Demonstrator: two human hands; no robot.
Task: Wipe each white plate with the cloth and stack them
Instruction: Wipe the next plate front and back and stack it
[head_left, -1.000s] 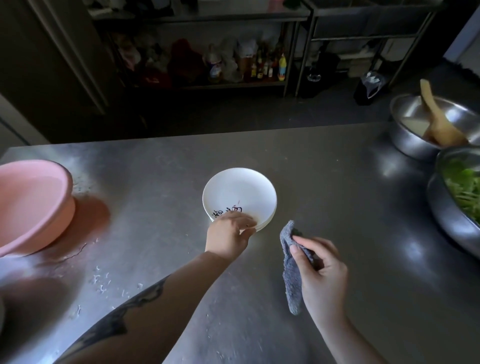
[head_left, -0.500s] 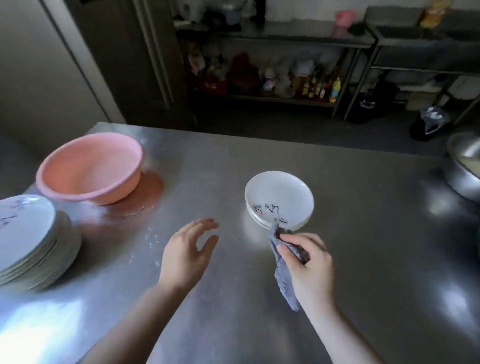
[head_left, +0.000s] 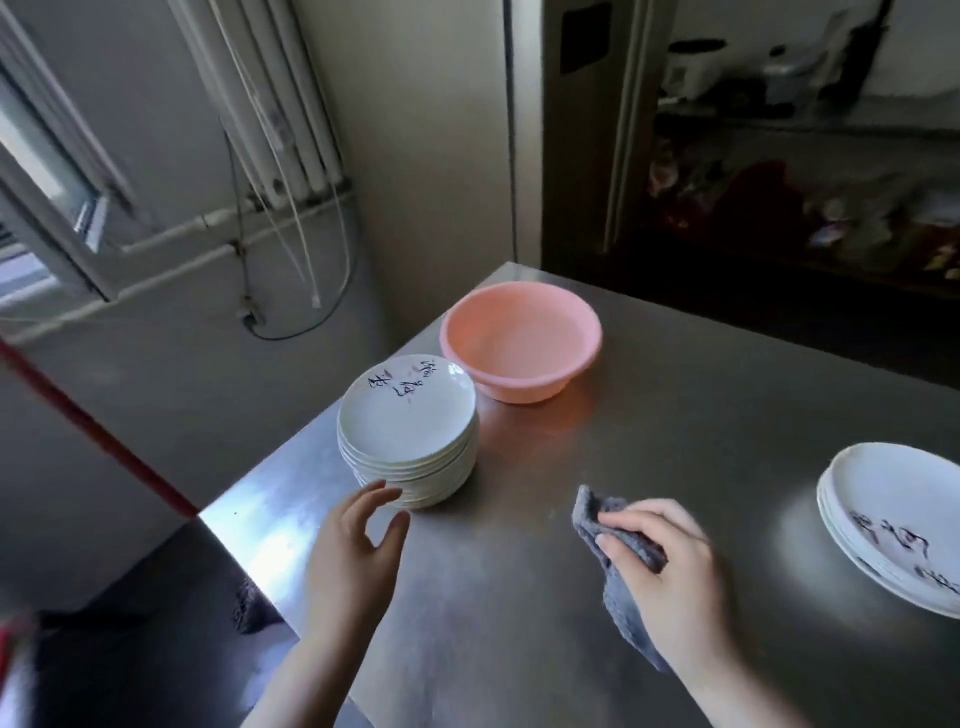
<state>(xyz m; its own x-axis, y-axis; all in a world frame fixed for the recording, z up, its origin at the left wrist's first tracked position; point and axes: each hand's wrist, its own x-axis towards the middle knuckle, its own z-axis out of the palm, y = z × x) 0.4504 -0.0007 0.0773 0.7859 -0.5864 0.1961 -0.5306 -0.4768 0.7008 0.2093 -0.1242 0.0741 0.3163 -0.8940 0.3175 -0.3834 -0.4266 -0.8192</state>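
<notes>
We're holding the grey cloth (head_left: 621, 551) bunched in our right hand (head_left: 670, 577), grip clamped on it, just above the desk (head_left: 649, 415). Our left hand (head_left: 353, 561) is reaching w/ grip apart, fingertips near the base of the tall stack of white plates (head_left: 408, 431), not yet holding one. Looks like we're fetching the next plate: lift the top one only, bring it to the cloth. The short pile of plates (head_left: 898, 519) is sitting far right, the pink basin (head_left: 519, 343) beyond.

Brushed steel table (head_left: 675, 467); glossy plates (head_left: 410, 415); seemingly plastic basin (head_left: 519, 384).
</notes>
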